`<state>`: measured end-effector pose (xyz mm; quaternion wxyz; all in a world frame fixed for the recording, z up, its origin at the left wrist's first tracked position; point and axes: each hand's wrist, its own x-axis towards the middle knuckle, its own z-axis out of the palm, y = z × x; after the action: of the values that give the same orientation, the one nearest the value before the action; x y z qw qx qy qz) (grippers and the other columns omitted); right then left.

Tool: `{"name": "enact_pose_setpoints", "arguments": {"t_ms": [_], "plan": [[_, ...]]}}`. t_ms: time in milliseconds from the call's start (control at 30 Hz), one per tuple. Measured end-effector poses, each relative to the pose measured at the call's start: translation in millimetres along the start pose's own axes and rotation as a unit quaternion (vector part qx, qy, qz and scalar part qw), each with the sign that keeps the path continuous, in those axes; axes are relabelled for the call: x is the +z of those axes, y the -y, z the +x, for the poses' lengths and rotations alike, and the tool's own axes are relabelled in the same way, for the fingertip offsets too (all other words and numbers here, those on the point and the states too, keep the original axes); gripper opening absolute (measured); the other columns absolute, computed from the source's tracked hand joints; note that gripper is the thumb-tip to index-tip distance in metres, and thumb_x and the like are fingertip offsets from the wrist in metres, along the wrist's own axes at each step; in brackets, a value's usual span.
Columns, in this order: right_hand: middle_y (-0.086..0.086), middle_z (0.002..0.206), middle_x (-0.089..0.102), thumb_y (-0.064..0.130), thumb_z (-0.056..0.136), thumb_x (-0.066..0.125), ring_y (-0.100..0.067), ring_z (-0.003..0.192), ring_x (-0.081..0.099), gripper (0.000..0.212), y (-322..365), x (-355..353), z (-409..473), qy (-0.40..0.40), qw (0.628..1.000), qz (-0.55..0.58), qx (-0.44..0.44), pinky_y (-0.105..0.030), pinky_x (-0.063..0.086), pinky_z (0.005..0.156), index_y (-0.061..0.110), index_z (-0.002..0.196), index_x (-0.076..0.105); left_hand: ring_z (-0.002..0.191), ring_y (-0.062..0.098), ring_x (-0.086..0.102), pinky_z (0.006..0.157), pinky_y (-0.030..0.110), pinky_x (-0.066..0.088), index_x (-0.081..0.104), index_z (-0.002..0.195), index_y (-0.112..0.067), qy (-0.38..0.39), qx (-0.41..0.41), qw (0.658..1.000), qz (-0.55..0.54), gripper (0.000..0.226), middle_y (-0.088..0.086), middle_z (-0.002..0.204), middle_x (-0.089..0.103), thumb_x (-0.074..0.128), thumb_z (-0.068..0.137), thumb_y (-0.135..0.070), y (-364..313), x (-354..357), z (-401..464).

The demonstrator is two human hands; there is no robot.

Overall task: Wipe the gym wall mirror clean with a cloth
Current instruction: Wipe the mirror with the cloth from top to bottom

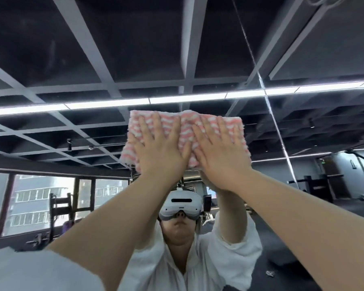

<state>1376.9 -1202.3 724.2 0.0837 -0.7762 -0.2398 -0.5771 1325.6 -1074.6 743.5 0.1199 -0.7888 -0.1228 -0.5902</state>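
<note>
While I reached up high, both my hands lay flat on the pink-and-white cloth [185, 131], pressing it against the mirror [114, 49]. My left hand [160, 150] covered the cloth's left half, fingers straight and spread wide; my right hand [221, 152] covered the right half the same way, and the two thumbs met near the cloth's middle. Neither hand gripped the cloth; it was pinned under my open palms. The cloth sat above my reflected head, just under the reflection of a long ceiling light strip [177, 99]. In the glass I saw my white headset [180, 205], my white shirt [219, 263] and the dark grid ceiling. A vertical seam [275, 122] between mirror panels ran to the right of my hands.
</note>
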Motion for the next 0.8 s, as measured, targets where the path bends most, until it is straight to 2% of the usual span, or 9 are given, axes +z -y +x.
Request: {"name": "enact_pose_setpoints", "arguments": {"t_ms": [67,167,267,333,467,567,633,667,800], "plan": [[0.002,0.159,-0.022,0.049,0.099,-0.001,-0.027,0.145,-0.023,0.059,-21,4,-11,-0.007,0.999,-0.005,0.031,-0.049,-0.018,0.114,0.026,0.149,-0.021,0.142,0.037,-0.021,0.112,0.059,-0.003,-0.014,0.148,-0.039,0.013,0.031,0.999,-0.008,0.064,0.008,0.157,-0.023,0.011,0.094,-0.062,-22,1,1],[-0.001,0.160,-0.017,0.054,0.081,-0.021,-0.030,0.146,-0.018,0.065,-46,17,-31,-0.021,0.996,-0.009,0.082,-0.048,-0.019,0.111,0.026,0.140,-0.026,0.142,0.036,-0.023,0.113,0.057,-0.007,-0.015,0.148,-0.038,0.028,0.085,0.996,0.005,0.064,0.008,0.157,-0.024,0.010,0.094,-0.062,-54,6,-3],[-0.008,0.161,0.006,0.055,0.086,-0.008,-0.038,0.147,0.001,0.074,-60,33,-61,-0.052,0.989,0.013,0.140,-0.055,-0.008,0.113,0.021,0.152,-0.001,0.142,0.032,-0.025,0.114,0.052,-0.008,-0.015,0.149,-0.035,0.045,0.152,0.987,-0.005,0.062,0.007,0.156,-0.024,0.011,0.097,-0.057,-79,12,-20],[-0.012,0.160,0.015,0.054,0.091,0.001,-0.042,0.146,0.007,0.074,-59,41,-81,-0.059,0.982,0.028,0.179,-0.058,-0.002,0.113,0.016,0.153,0.014,0.143,0.028,-0.024,0.113,0.046,-0.013,-0.015,0.150,-0.030,0.052,0.196,0.979,-0.013,0.059,0.007,0.157,-0.022,0.011,0.100,-0.049,-87,17,-35],[-0.014,0.161,0.009,0.054,0.087,-0.003,-0.041,0.146,-0.002,0.079,-35,52,-103,-0.049,0.971,0.057,0.225,-0.058,-0.007,0.113,0.014,0.154,0.010,0.143,0.024,-0.025,0.106,0.038,-0.024,-0.015,0.150,-0.026,0.064,0.230,0.971,-0.010,0.057,0.004,0.157,-0.024,0.010,0.102,-0.044,-79,21,-59],[-0.019,0.157,0.019,0.048,0.093,0.010,-0.047,0.143,0.008,0.071,-6,57,-109,-0.077,0.971,0.079,0.212,-0.065,0.003,0.111,0.010,0.152,0.021,0.143,0.024,-0.024,0.105,0.038,-0.026,-0.018,0.147,-0.026,0.062,0.230,0.971,-0.002,0.057,0.002,0.157,-0.022,-0.002,0.096,-0.045,-52,26,-72],[-0.019,0.156,0.023,0.045,0.095,0.016,-0.049,0.142,0.012,0.066,13,61,-109,-0.088,0.973,0.082,0.195,-0.067,0.008,0.110,0.010,0.151,0.025,0.145,0.025,-0.018,0.111,0.040,-0.021,-0.016,0.143,-0.027,0.045,0.222,0.974,-0.022,0.060,0.004,0.159,-0.014,-0.011,0.086,-0.045,-29,30,-81],[-0.018,0.156,0.024,0.044,0.096,0.018,-0.049,0.142,0.013,0.064,23,63,-108,-0.093,0.975,0.083,0.184,-0.068,0.010,0.109,0.011,0.150,0.026,0.146,0.027,-0.012,0.114,0.042,-0.013,-0.012,0.142,-0.026,0.035,0.211,0.976,-0.038,0.059,0.005,0.160,-0.006,-0.009,0.086,-0.045,-16,32,-85],[-0.015,0.155,0.029,0.041,0.095,0.027,-0.047,0.141,0.017,0.061,67,68,-100,-0.131,0.980,0.069,0.130,-0.066,0.009,0.110,0.013,0.149,0.025,0.142,0.037,0.020,0.113,0.052,0.020,0.015,0.144,-0.019,-0.050,0.164,0.983,-0.069,0.053,0.011,0.154,0.022,0.020,0.095,-0.038,34,42,-98]]}}
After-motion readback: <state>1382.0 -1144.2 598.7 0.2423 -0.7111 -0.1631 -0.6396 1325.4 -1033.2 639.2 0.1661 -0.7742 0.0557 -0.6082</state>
